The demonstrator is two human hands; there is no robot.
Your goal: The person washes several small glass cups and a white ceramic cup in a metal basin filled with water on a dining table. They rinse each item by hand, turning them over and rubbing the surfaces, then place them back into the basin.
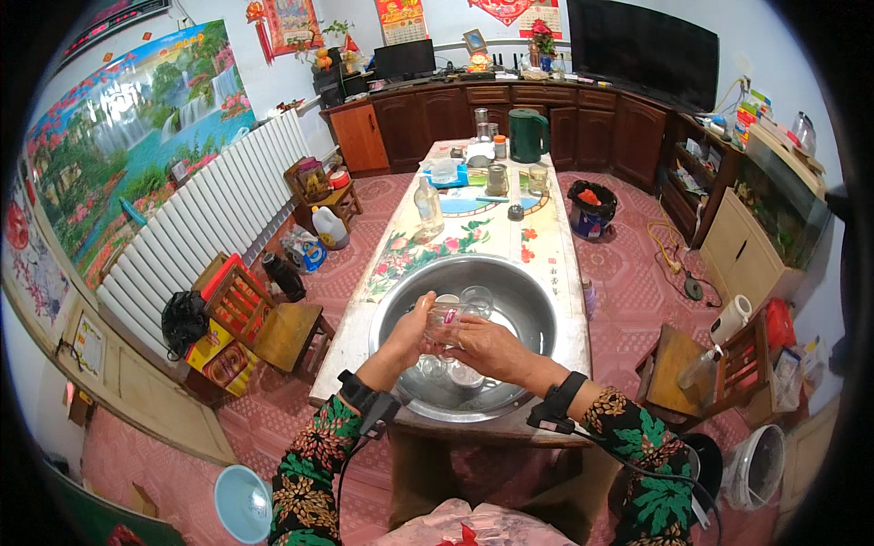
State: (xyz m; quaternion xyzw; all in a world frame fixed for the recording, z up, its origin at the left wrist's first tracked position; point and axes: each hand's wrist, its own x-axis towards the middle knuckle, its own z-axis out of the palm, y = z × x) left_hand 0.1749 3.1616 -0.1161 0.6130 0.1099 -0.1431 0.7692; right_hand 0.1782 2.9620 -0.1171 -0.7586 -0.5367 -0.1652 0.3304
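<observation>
Over a large stainless steel basin (539, 327) at the near end of the table, both my hands hold one clear glass (445, 321) with a small red label. My left hand (407, 331) grips it from the left. My right hand (493, 345) holds it on the right, with fingers curled round its side. Several more glasses lie in the basin, among them a clear glass (478, 299) behind the held one and a glass (466, 374) below my right hand. My hands hide part of the basin's contents.
On the long table (348, 355) beyond the basin stand a clear bottle (428, 205), a glass jar (497, 180), a small dark lid (515, 213) and a green kettle (526, 136). Wooden chairs flank the table on the left (290, 334) and right (676, 368). A light blue basin (242, 504) sits lower left.
</observation>
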